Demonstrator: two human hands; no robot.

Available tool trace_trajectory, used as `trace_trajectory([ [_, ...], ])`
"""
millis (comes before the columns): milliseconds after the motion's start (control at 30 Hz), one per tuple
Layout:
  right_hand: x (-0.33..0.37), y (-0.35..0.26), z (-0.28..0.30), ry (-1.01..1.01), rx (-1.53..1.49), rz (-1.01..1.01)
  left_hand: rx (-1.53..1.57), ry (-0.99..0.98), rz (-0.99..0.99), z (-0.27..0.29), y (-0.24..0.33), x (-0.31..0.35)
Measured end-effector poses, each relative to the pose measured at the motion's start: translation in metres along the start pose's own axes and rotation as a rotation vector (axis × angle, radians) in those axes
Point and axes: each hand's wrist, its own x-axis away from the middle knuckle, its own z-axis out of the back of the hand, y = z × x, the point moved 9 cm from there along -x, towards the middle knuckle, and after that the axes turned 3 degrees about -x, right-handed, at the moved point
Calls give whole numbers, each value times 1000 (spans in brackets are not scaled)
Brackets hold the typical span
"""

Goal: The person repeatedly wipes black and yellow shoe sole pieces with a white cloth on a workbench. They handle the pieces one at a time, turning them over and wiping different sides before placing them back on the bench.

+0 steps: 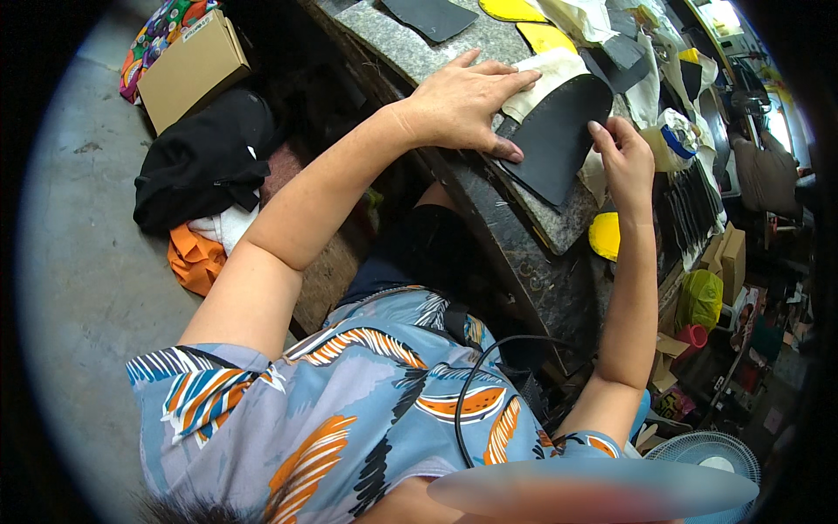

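A flat black piece (563, 140) with a rounded far end lies on the speckled grey slab (567, 229) at the table's edge. Under and beyond it shows a cream cloth piece (552, 74). My left hand (463, 103) rests with fingers spread, its fingertips on the cloth and its thumb at the black piece's left edge. On the other side, my right hand (624, 157) pinches that piece's right edge between thumb and fingers. What lies beneath the black piece is hidden.
Yellow pieces (546, 37) and another black sheet (429, 17) lie farther back on the slab. A tub with a blue rim (672, 141) stands right of my right hand. Left of the table are a cardboard box (194, 72) and black cloth (205, 162); a fan (707, 454) stands lower right.
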Motion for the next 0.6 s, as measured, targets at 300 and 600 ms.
trace_trajectory([
  [300,-9,21,-19,-42,-155,-86,55,21,-67,6,3,1],
  [600,-1,-17,-11,-15,265,-24,42,-4,-54,5,3,1],
])
